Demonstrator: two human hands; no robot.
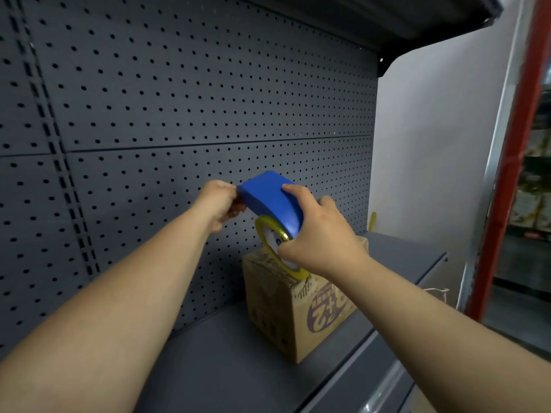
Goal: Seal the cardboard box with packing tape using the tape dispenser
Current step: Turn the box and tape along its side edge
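A blue tape dispenser [269, 199] with a yellowish tape roll [275, 245] is held in the air above a small cardboard box [295, 314] with purple print. My right hand [319, 236] grips the dispenser's body and roll from the right. My left hand [220, 204] pinches the dispenser's left tip, fingers closed on it. The box stands on a dark grey shelf [226, 362], with its top partly hidden behind the roll and my right hand.
A grey pegboard back panel [179, 99] rises behind the shelf. Another shelf [417, 22] hangs overhead. To the right are a white wall [432, 144], a red upright post [518, 144] and the shelf's front edge [372, 391].
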